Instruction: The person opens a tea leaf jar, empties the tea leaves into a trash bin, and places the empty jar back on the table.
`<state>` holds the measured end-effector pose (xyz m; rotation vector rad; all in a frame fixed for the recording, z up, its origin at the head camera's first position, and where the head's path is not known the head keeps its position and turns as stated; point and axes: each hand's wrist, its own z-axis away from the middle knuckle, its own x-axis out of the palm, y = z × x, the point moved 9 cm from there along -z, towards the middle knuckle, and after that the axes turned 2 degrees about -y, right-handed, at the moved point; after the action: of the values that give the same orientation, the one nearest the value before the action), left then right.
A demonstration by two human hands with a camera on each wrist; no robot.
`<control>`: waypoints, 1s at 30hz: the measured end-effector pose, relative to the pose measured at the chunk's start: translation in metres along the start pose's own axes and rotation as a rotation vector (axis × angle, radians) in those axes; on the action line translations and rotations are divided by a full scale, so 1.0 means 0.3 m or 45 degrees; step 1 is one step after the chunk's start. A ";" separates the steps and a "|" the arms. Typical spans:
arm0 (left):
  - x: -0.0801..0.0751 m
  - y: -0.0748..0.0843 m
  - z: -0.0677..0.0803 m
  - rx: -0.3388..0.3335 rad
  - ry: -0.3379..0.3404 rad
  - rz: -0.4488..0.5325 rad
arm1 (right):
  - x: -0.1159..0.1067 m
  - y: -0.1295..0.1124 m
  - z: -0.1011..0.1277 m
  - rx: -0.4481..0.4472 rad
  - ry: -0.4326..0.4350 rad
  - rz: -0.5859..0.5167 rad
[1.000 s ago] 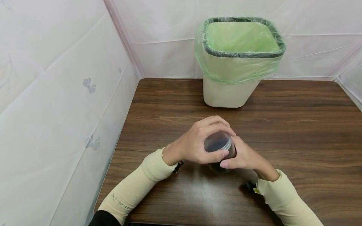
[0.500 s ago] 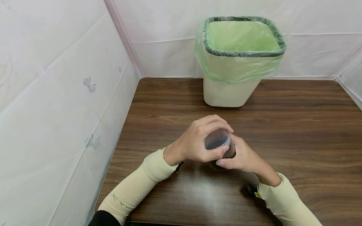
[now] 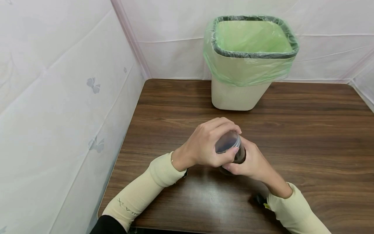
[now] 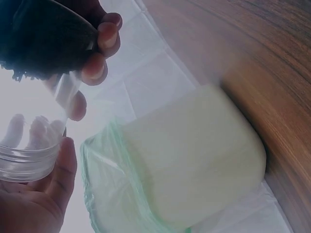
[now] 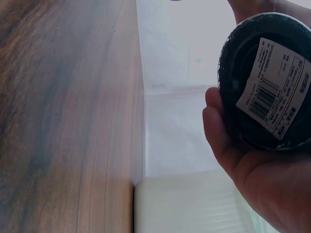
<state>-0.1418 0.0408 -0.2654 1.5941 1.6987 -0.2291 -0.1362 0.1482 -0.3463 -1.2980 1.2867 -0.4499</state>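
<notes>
A small clear plastic jar with dark contents is held tilted above the wooden table. My left hand grips its clear screw lid with fingers curled round the rim. My right hand grips the jar's body from the right and below. In the left wrist view the clear lid sits in my palm, with the dark contents higher up. The right wrist view shows the jar's dark base with a white barcode label, cradled in my right fingers.
A cream waste bin lined with a green bag stands at the back of the table, behind the jar. White sheeting walls off the left and rear sides. Both forearms wear cream sleeves.
Both hands have lifted the jar a little and tilted it more to the left. The left hand's grip on the lid has turned slightly.
</notes>
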 end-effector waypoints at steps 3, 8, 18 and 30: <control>0.001 -0.005 0.002 -0.031 0.013 -0.056 | -0.008 0.001 0.002 0.060 0.059 0.107; 0.005 -0.040 0.011 -0.154 0.061 -0.170 | -0.024 0.005 -0.008 0.147 0.203 0.350; 0.014 -0.065 0.018 -0.217 0.067 -0.165 | -0.030 0.000 -0.012 0.080 0.291 0.448; 0.015 -0.059 0.012 -0.230 0.039 -0.119 | -0.039 0.003 -0.004 0.056 0.292 0.422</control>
<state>-0.1559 0.0386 -0.2772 1.3944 1.7668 -0.0946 -0.1414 0.1578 -0.3418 -0.9910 1.6412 -0.3958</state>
